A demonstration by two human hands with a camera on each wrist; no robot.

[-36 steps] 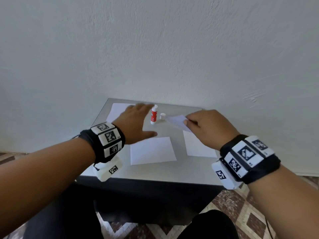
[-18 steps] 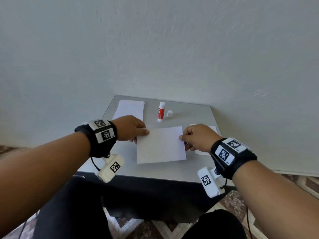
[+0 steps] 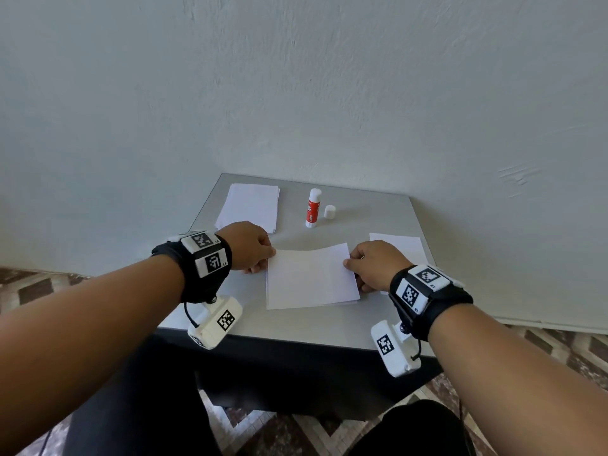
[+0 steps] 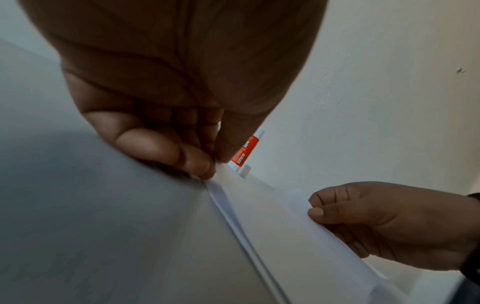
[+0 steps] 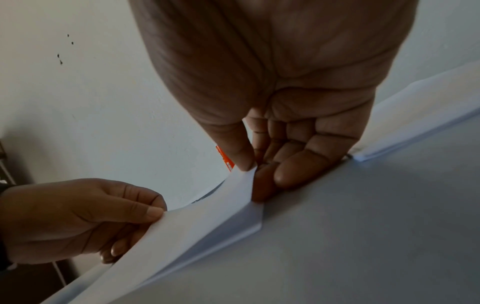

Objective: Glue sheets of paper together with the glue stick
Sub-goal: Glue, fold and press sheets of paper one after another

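A white top sheet (image 3: 309, 274) lies over another sheet (image 3: 312, 304) in the middle of the grey table (image 3: 296, 327); its far edge bows up. My left hand (image 3: 263, 258) pinches the sheet's left far corner (image 4: 215, 170) between thumb and fingers. At the right far corner (image 5: 246, 176), my right hand (image 3: 357, 263) pinches the same sheet. The red and white glue stick (image 3: 312, 209) stands uncapped at the back of the table, with its white cap (image 3: 329, 212) just to its right.
A stack of white paper (image 3: 250, 207) lies at the back left. A single sheet (image 3: 399, 245) lies at the right, partly under my right hand. A plain wall (image 3: 296, 93) rises right behind the table. A patterned floor (image 3: 559, 343) lies below.
A second ago the right hand carried a sheet in the air and the left hovered near the glue stick. Now both hands pinch that sheet's far corners over the middle sheet.
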